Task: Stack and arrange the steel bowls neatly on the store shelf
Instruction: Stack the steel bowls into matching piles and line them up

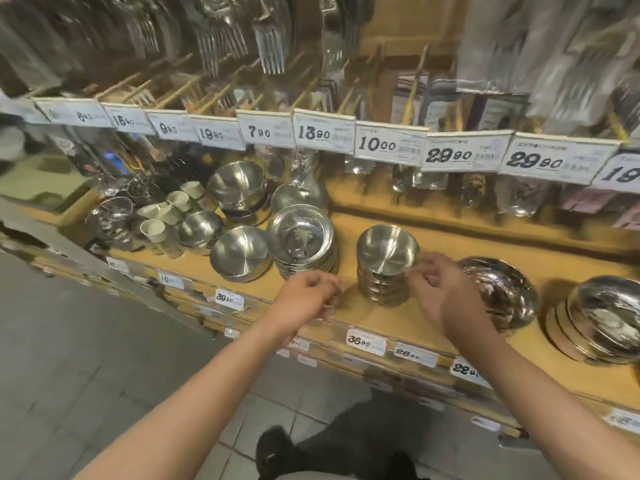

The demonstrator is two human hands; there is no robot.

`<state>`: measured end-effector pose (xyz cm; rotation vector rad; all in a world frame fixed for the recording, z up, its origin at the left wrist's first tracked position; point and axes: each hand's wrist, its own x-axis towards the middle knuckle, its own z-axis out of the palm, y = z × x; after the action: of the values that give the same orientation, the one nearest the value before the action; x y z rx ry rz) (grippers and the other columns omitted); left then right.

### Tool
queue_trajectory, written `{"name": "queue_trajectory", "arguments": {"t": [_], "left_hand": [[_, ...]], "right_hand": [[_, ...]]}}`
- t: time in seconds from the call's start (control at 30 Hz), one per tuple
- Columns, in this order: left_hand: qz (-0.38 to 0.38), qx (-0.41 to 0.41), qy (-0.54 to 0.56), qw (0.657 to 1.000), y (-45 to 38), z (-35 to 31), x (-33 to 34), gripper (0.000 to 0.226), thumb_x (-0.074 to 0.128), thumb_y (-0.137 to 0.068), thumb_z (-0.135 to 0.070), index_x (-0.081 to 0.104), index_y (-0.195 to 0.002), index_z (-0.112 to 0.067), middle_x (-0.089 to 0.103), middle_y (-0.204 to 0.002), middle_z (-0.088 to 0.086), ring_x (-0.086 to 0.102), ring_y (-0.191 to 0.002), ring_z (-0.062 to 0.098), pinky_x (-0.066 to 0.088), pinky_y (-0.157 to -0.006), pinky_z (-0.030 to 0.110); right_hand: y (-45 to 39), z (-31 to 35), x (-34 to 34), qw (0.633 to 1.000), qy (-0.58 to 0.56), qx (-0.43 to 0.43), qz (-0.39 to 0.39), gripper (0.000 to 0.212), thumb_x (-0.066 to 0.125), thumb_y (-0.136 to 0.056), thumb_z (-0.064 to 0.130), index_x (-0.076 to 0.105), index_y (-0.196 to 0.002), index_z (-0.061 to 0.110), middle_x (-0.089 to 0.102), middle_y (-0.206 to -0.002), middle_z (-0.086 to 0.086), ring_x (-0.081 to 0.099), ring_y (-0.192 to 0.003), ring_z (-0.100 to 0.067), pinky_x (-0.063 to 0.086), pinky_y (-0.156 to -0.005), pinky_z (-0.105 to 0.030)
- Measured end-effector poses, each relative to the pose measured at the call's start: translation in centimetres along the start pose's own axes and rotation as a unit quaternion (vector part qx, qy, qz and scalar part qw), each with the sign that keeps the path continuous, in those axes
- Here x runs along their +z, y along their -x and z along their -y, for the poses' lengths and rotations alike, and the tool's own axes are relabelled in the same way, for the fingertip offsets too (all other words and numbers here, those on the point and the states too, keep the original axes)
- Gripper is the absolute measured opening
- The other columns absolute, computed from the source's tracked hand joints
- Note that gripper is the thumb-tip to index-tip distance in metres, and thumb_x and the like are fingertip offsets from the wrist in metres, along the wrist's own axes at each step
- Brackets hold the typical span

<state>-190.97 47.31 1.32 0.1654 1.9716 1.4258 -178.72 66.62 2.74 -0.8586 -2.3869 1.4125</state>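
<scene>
Two hands are held over the front of a wooden store shelf (408,323), either side of a stack of steel bowls (386,263). The stack stands upright, its axis vertical and the top bowl's mouth turned upward; nothing is seen inside it. The left hand (308,296) is held just left of the stack, its grip narrow, fingers loosely curled with nothing in them. The right hand (438,284) is held at the stack's right side, fingers curled near the rim; whether the rim is touched cannot be told.

To the left, a stack of shallow steel plates (304,242) is leaned with its face tipped toward the camera. Beside it a single steel bowl (240,252) is set open side up, with further bowls (237,188) behind. At the right, a shiny dome-shaped bowl (502,292) is seen behind the right forearm. Price tags (389,143) are hung in a row above the shelf.
</scene>
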Motion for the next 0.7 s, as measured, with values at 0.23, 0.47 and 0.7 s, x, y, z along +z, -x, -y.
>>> {"name": "queue_trajectory", "arguments": {"t": [0.23, 0.47, 0.7], "left_hand": [[-0.087, 0.015, 0.022, 0.996, -3.9, 1.5, -13.6, 0.020, 0.060, -0.096, -0.012, 0.073, -0.083, -0.017, 0.072, -0.069, -0.004, 0.067, -0.063, 0.010, 0.057, -0.069, 0.030], [-0.039, 0.100, -0.065, 0.992, -10.3, 0.1, -17.7, 0.017, 0.062, -0.092, -0.022, 0.063, -0.075, -0.018, 0.061, -0.074, 0.004, 0.060, -0.073, 0.019, 0.057, -0.078, 0.040], [-0.010, 0.119, -0.180, 0.976, -13.2, -1.3, -15.5, 0.030, 0.080, -0.077, -0.020, 0.066, -0.097, -0.003, 0.069, -0.095, 0.012, 0.070, -0.092, 0.026, 0.060, -0.088, 0.049]], "right_hand": [[-2.2, 5.7, 11.2, 0.998, 0.041, 0.024, 0.049, 0.004, 0.060, -0.096, 0.015, 0.063, -0.094, 0.014, 0.062, -0.083, -0.003, 0.061, -0.078, -0.018, 0.045, -0.075, -0.017], [-6.2, 7.3, 16.9, 0.975, 0.196, 0.100, -0.043, 0.038, 0.052, -0.097, 0.034, 0.065, -0.112, 0.002, 0.070, -0.111, -0.020, 0.063, -0.103, -0.037, 0.037, -0.072, -0.031], [-7.4, 6.9, 17.5, 0.971, 0.199, 0.103, -0.086, 0.035, 0.063, -0.091, 0.028, 0.067, -0.112, 0.000, 0.071, -0.106, -0.018, 0.066, -0.101, -0.034, 0.052, -0.084, -0.035]]}}
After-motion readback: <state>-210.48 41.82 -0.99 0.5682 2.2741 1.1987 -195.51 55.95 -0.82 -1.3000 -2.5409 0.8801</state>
